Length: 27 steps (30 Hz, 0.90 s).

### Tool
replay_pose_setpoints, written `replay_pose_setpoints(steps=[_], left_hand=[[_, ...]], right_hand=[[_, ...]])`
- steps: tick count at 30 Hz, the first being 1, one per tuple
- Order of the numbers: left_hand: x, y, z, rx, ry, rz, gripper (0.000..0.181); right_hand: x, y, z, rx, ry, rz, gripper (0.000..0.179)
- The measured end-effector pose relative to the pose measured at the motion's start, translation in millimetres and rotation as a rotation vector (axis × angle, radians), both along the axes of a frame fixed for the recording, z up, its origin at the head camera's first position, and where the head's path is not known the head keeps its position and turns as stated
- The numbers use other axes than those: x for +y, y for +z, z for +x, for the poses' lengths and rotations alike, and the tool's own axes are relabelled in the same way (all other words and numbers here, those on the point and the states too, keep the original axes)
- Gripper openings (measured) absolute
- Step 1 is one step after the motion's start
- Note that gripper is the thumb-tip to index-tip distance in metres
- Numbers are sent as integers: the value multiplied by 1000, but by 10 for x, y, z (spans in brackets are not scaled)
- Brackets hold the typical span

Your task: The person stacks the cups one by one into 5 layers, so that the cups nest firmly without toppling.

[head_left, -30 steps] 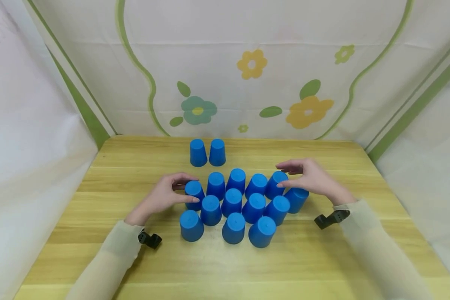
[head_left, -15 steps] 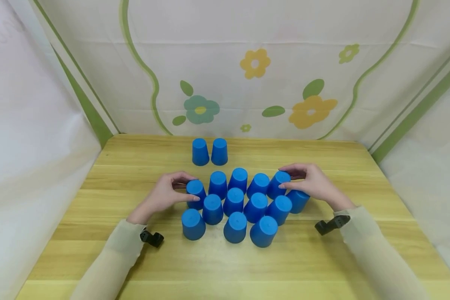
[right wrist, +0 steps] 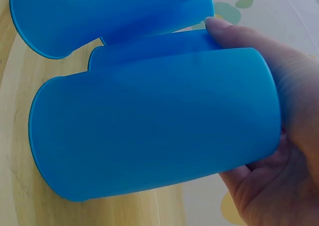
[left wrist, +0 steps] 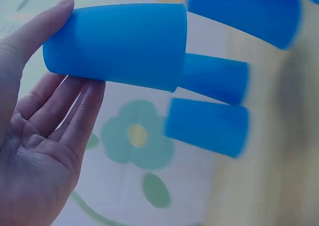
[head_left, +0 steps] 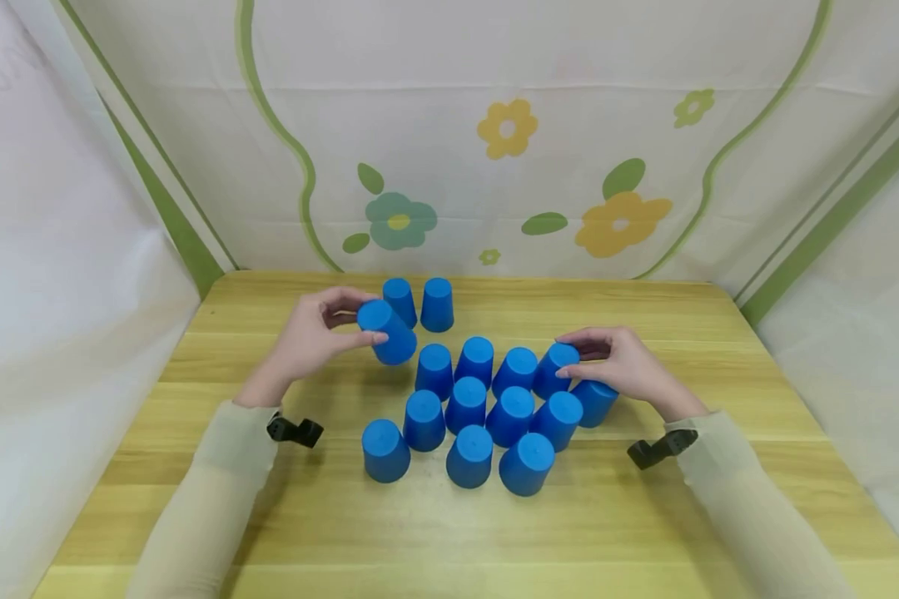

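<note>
My left hand (head_left: 307, 337) pinches a blue plastic cup (head_left: 393, 339) between thumb and fingers near its narrow closed end. Mouth down and tilted, this cup hangs above the table; the left wrist view shows its side (left wrist: 119, 46) clearly. At the back right of a cluster, my right hand (head_left: 620, 366) grips another upside-down blue cup (head_left: 553, 380) with thumb and fingers. Just below that hand stands a further blue cup (head_left: 596, 406), whose wall (right wrist: 154, 126) fills much of the right wrist view and partly hides the gripped one.
Several more upside-down blue cups (head_left: 468, 406) stand close together mid-table. Two others (head_left: 438, 306) stand side by side at the back, one partly hidden by the lifted cup. Behind the wooden table (head_left: 449, 541) hangs a flowered white cloth (head_left: 449, 133).
My left hand has lifted its cup off the table from the cluster's left end and carried it toward the two back cups. The right hand has stayed at its cup.
</note>
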<state>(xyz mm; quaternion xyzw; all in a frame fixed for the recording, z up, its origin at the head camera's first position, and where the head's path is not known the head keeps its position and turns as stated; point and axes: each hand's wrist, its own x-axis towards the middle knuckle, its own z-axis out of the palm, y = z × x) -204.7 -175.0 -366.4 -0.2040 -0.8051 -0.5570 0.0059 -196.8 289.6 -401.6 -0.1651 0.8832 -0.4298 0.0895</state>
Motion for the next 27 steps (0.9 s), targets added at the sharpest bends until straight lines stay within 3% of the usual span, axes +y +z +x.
replay_pose_setpoints(steps=[6, 12, 16, 22, 27], left_hand=[[260, 304, -238, 66, -31, -32, 50], [608, 471, -471, 93, -129, -13, 47], [792, 536, -689, 124, -147, 11, 46], [936, 575, -1002, 114, -82, -54, 51], [1070, 470, -1179, 98, -80, -70, 48]], right_hand=[[-14, -28, -3, -6, -13, 0, 53], [-19, -85, 0, -9, -17, -14, 53], [-31, -90, 1, -6, -16, -20, 53], [-62, -63, 35, -13, -16, -27, 54], [-71, -33, 33, -10, -21, -25, 53]])
